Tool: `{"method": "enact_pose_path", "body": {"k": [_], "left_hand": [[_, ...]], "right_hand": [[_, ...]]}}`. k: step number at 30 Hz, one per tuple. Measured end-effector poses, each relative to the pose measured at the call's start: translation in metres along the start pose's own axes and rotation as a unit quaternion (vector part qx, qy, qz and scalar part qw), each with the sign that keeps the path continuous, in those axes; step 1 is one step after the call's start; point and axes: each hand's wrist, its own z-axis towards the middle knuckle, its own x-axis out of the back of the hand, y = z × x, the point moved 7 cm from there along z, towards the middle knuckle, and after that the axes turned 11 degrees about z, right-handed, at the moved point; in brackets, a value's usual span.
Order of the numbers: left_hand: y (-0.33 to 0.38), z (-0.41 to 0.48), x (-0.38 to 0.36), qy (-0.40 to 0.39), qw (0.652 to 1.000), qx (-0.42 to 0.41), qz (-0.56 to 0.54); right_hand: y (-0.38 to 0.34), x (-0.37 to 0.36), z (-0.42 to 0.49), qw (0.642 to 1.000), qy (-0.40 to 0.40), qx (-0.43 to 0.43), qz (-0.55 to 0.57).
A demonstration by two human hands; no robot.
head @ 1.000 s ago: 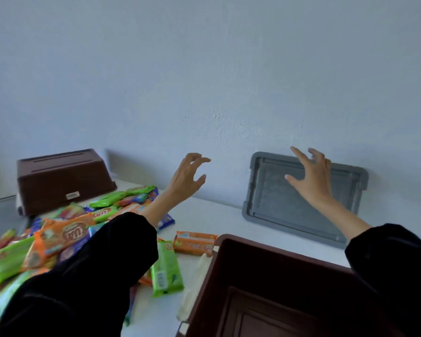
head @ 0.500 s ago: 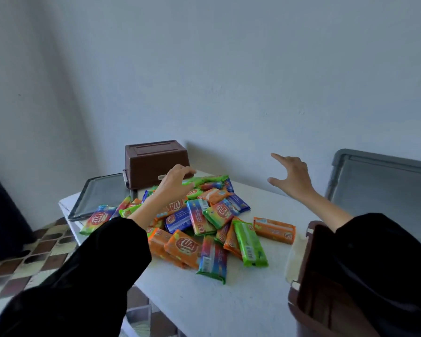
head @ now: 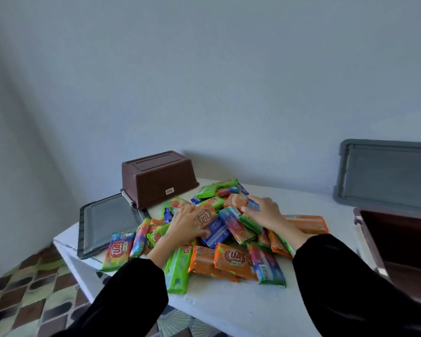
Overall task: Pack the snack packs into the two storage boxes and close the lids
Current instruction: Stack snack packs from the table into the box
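Note:
A heap of snack packs [head: 231, 259] in orange, green, blue and rainbow wrappers lies in the middle of the white table [head: 229, 305]. My left hand [head: 187, 222] rests on the left side of the heap, its fingers spread over an orange pack. Over the right side lies my right hand [head: 265, 212], fingers laid on blue and orange packs. One brown storage box [head: 156, 178] stands upside down behind the heap. A second brown box [head: 399, 237] stands with its mouth up at the right edge, with no packs visible inside it.
A grey lid [head: 105, 222] lies flat at the table's left corner, overhanging the edge. Another grey lid [head: 387, 173] leans against the wall at the back right. The table's near edge drops to a tiled floor [head: 29, 295] on the left.
The view swung left from the box at the right to the heap. Both hands came down from the air onto the snack packs.

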Motion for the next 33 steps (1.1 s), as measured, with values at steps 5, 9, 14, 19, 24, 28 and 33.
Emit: {"method": "enact_pose_path", "body": {"k": [5,9,14,19,24,28,33], "left_hand": [[-0.011,-0.013,0.011,0.100,0.993,-0.038,0.053],[-0.020,-0.024,0.020,0.105,0.991,-0.057,0.053],[-0.033,-0.033,0.026,0.107,0.988,-0.025,0.107],[-0.005,-0.026,0.019,0.121,0.981,-0.014,0.152],[0.013,-0.018,0.012,0.094,0.972,0.025,0.216],[0.018,-0.022,0.005,0.079,0.964,0.027,0.253],[0.012,-0.020,0.011,0.072,0.968,0.045,0.237]], "right_hand": [[0.022,-0.032,-0.003,0.996,-0.013,-0.086,-0.028],[0.008,-0.031,-0.009,0.998,-0.032,-0.047,-0.017],[-0.002,-0.031,-0.038,0.997,-0.035,0.039,0.057],[-0.003,-0.012,-0.054,0.980,0.059,0.083,0.169],[0.005,-0.016,-0.043,0.979,0.067,-0.048,0.184],[-0.001,-0.013,-0.039,0.988,0.022,-0.085,0.129],[-0.005,-0.015,-0.037,0.994,-0.056,-0.077,0.061]]}}
